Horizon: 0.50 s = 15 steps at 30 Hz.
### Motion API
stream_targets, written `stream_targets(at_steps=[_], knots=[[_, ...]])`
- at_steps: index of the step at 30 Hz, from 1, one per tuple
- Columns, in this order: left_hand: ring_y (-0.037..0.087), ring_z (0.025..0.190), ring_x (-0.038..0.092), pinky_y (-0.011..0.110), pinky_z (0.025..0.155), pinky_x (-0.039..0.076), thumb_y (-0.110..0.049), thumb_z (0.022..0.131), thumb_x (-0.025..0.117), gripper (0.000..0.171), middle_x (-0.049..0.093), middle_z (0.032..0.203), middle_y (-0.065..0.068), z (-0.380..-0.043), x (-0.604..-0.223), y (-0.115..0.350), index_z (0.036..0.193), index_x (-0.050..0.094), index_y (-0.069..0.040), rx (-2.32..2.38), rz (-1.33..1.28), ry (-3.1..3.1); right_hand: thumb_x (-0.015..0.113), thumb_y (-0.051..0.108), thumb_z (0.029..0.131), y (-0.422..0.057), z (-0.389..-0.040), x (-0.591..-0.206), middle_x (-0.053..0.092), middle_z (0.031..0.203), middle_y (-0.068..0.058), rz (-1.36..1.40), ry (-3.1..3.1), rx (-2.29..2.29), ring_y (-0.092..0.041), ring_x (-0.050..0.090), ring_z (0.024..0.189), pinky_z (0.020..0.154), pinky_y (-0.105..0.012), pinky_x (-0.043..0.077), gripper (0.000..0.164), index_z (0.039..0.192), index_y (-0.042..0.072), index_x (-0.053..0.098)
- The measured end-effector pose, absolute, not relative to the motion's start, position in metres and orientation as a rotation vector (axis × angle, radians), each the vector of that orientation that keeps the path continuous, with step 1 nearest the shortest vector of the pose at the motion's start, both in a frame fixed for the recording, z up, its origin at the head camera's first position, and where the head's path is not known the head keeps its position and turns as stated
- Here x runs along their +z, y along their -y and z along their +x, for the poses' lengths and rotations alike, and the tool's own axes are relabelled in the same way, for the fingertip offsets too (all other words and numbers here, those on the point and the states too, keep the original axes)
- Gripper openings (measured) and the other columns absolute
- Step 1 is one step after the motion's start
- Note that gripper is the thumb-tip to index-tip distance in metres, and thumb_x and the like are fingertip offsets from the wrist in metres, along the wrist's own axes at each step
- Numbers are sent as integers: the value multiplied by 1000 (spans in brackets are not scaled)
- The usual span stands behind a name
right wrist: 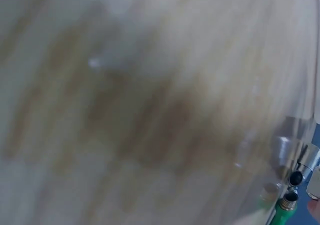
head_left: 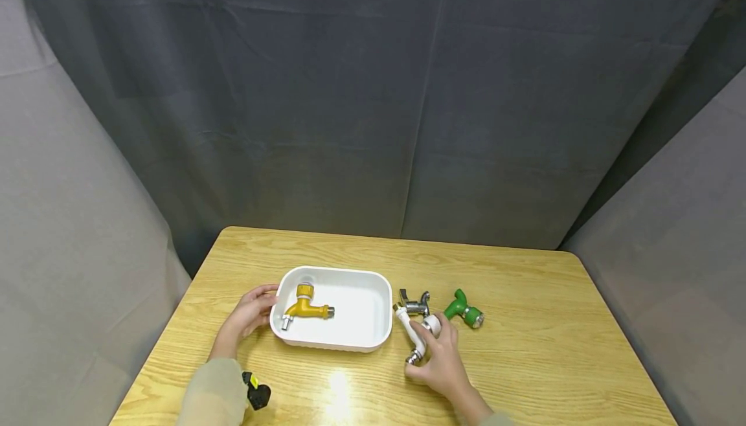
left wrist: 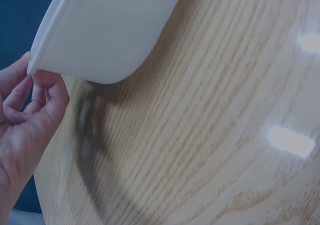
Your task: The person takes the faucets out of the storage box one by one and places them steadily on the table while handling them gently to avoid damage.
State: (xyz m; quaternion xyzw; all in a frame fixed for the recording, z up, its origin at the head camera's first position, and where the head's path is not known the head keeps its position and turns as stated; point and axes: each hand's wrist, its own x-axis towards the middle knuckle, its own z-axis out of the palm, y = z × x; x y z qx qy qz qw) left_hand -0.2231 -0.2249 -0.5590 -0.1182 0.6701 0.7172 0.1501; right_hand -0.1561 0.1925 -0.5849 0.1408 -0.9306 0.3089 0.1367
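My left hand (head_left: pixel 250 314) is at the left end of a white tray (head_left: pixel 332 347). In the left wrist view its thumb and fingers pinch the tray's rim (left wrist: pixel 47 32). A yellow tap (head_left: pixel 305 310) with a chrome spout lies inside the tray. Right of the tray, my right hand (head_left: pixel 441 362) grips a white tap (head_left: pixel 415 338), fingers at its round handle and thumb by its chrome spout end. Just behind lies a chrome tap (head_left: pixel 415 306), partly overlapped by the white one. A green tap (head_left: pixel 460 306) lies to the right, beyond the fingers.
The wood-grained table (head_left: pixel 553 348) ends at a dark grey curtain (head_left: pixel 326 122), with light grey cloth on both sides. A small black and yellow object (head_left: pixel 256 392) sits beside the left sleeve. In the right wrist view the green tap (right wrist: pixel 284 212) shows at the lower right edge.
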Motion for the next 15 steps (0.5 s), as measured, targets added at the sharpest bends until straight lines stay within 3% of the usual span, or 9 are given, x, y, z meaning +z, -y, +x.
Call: stream_targets(at_steps=[15], knots=[[22, 94, 56, 37, 78, 49, -6, 93, 48, 46, 48, 107, 16, -223, -558, 225, 136, 33, 3, 2061, -326, -1940, 75, 29, 48, -184, -144, -596, 26, 136, -28, 369, 2776, 909, -42, 24, 123, 85, -55, 42, 73, 119, 23, 60]])
